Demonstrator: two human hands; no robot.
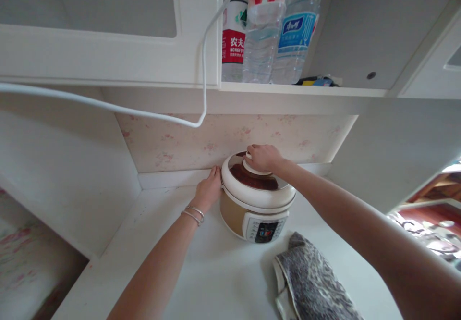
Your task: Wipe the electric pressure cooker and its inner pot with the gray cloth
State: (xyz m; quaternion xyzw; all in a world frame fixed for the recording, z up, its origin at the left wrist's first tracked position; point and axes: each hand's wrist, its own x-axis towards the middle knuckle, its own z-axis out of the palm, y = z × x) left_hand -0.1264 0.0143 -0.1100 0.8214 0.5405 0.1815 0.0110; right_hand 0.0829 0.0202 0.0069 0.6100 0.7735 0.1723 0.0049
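A round white and gold electric cooker stands on the white counter, its control panel turned toward me. On top is a lid with a brown see-through window, seated on the body. My right hand reaches over from the right, fingers curled round the lid's white handle. Against the cooker's left rim rests my left hand, its fingers stretched out toward the back and touching the side. Two thin bracelets circle the left wrist. A grey patterned cloth lies in front of the cooker.
An overhead shelf holds several water bottles. A white cable hangs across the upper left. White cabinet panels close in both sides, with a floral-papered wall behind. The counter ends at the lower left.
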